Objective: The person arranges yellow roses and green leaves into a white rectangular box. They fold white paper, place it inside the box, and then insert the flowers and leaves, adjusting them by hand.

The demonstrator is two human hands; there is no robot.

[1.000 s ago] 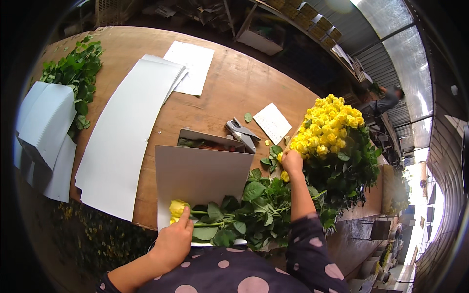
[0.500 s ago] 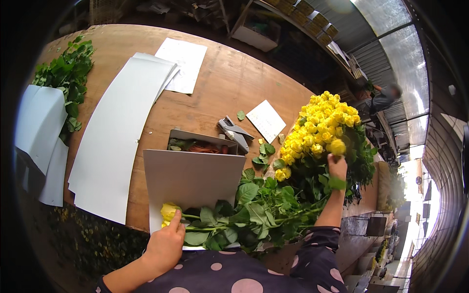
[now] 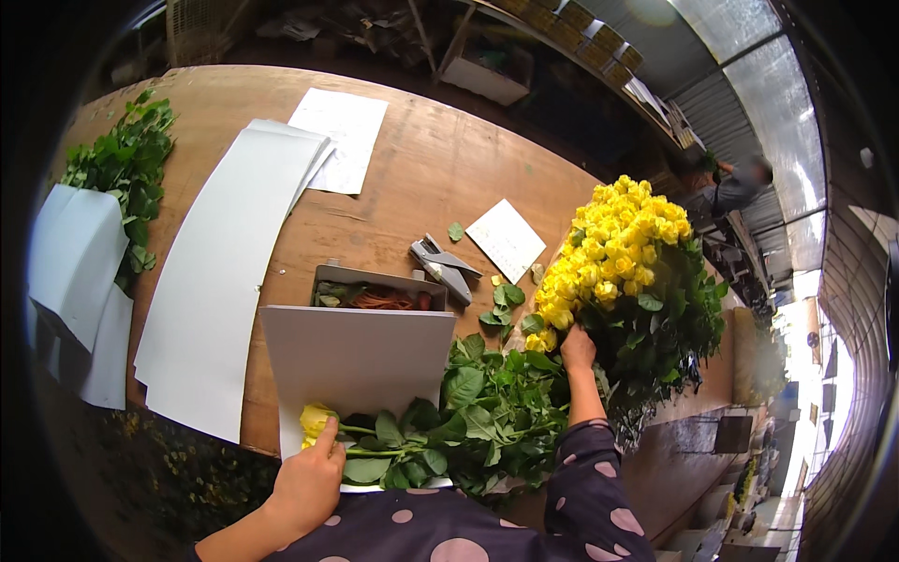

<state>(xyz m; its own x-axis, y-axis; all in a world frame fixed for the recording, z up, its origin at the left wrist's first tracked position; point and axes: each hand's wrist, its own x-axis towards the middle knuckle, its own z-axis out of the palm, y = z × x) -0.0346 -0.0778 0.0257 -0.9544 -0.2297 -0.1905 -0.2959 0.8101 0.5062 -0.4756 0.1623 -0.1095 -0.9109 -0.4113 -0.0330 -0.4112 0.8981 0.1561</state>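
My left hand [image 3: 307, 480] is at the lower left by the yellow roses [image 3: 316, 421]. Its fingers close over them just below the blooms, against a pale upright board [image 3: 356, 354]. From there, green leafy stems [image 3: 473, 412] run rightward across my front. At the right, my right hand [image 3: 579, 350] is closed at the lower left edge of a big pile of yellow roses [image 3: 618, 239]. A yellow rose [image 3: 559, 315] shows just above its fingertips, which appear to pinch its stem; the pinch itself is partly hidden.
Behind the board sits a metal box [image 3: 375, 276] with reddish bands. A grey stapler [image 3: 445, 267], loose leaves [image 3: 506, 298] and a printed card [image 3: 506, 239] lie beyond. White sheets [image 3: 225, 272] and a wrapped leafy bunch [image 3: 80, 253] are leftward. A person [image 3: 740, 183] stands far right.
My right hand has moved left and down, from higher over the pile, where it held a yellow rose, to the pile's lower left edge. My left hand stays at the roses. The view has shifted slightly.
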